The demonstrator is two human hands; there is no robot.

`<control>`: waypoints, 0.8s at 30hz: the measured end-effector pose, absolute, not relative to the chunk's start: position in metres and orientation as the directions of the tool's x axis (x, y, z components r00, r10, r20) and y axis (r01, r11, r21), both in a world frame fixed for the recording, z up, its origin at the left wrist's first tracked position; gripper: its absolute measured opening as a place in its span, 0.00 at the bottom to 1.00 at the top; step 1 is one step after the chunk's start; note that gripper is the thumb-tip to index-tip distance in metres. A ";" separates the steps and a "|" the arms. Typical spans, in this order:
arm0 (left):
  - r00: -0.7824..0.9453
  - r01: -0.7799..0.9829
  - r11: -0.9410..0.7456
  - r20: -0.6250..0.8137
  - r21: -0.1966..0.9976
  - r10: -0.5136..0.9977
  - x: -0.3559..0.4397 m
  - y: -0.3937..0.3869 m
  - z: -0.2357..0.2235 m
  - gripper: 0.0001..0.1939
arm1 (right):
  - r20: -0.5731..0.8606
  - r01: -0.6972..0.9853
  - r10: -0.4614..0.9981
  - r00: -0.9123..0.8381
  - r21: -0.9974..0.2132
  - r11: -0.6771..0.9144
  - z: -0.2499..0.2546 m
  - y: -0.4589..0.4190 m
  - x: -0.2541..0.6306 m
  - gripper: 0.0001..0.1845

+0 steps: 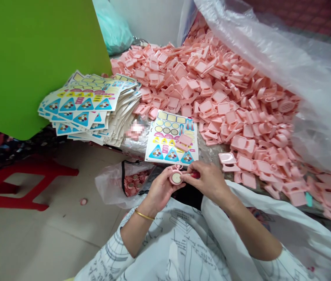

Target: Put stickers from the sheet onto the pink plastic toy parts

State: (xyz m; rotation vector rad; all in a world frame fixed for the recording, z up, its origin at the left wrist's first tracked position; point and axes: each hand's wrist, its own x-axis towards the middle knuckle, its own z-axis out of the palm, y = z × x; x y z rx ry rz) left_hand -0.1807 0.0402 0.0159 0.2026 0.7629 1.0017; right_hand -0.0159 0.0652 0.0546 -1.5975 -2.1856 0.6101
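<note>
My left hand [160, 189] is closed around a small round pink plastic piece [176, 178] with a pale round sticker on its face. My right hand [208, 180] pinches at the right edge of the same piece, fingers pressed together, with something red showing under its fingertips. Just beyond the hands lies a sticker sheet [171, 137] with triangles, circles and bars, and a loose pink rectangular part [184, 141] rests on it. A gold bangle [143, 215] circles my left wrist.
A big heap of pink plastic parts [226, 89] covers the surface ahead and right, edged by clear plastic sheeting [300, 70]. A stack of sticker sheets [86, 103] lies at left under a green board [36, 58]. A clear bag with round pink pieces [130, 183] and a red stool [22, 183] stand lower left.
</note>
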 end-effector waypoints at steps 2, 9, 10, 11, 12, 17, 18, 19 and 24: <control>0.304 -0.687 0.544 -0.490 0.482 0.817 -0.181 0.040 0.015 0.10 | 0.035 0.801 0.955 -0.294 -0.537 0.266 0.055 0.065 -0.016 0.16; 0.304 -0.693 0.545 -0.495 0.472 0.814 -0.180 0.040 0.010 0.11 | 0.021 0.806 0.954 -0.300 -0.530 0.265 0.052 0.066 -0.016 0.15; 0.303 -0.692 0.546 -0.496 0.472 0.814 -0.181 0.040 0.010 0.11 | 0.017 0.803 0.954 -0.300 -0.535 0.262 0.051 0.066 -0.016 0.15; 0.301 -0.692 0.546 -0.498 0.472 0.813 -0.181 0.040 0.009 0.11 | 0.017 0.801 0.954 -0.299 -0.539 0.261 0.051 0.066 -0.015 0.15; 0.301 -0.692 0.546 -0.499 0.472 0.813 -0.181 0.040 0.009 0.11 | 0.018 0.799 0.954 -0.300 -0.541 0.262 0.051 0.067 -0.015 0.15; 0.298 -0.691 0.546 -0.501 0.474 0.813 -0.180 0.039 0.007 0.12 | 0.026 0.802 0.949 -0.313 -0.528 0.279 0.050 0.067 -0.016 0.16; 0.295 -0.691 0.545 -0.504 0.474 0.812 -0.180 0.039 0.007 0.11 | 0.024 0.803 0.949 -0.315 -0.526 0.280 0.049 0.067 -0.016 0.16; 0.292 -0.691 0.546 -0.508 0.474 0.810 -0.180 0.039 0.006 0.11 | 0.022 0.804 0.949 -0.315 -0.524 0.280 0.049 0.067 -0.016 0.16; 0.282 -0.690 0.547 -0.520 0.474 0.807 -0.180 0.039 0.006 0.10 | 0.009 0.810 0.949 -0.314 -0.519 0.273 0.047 0.067 -0.016 0.15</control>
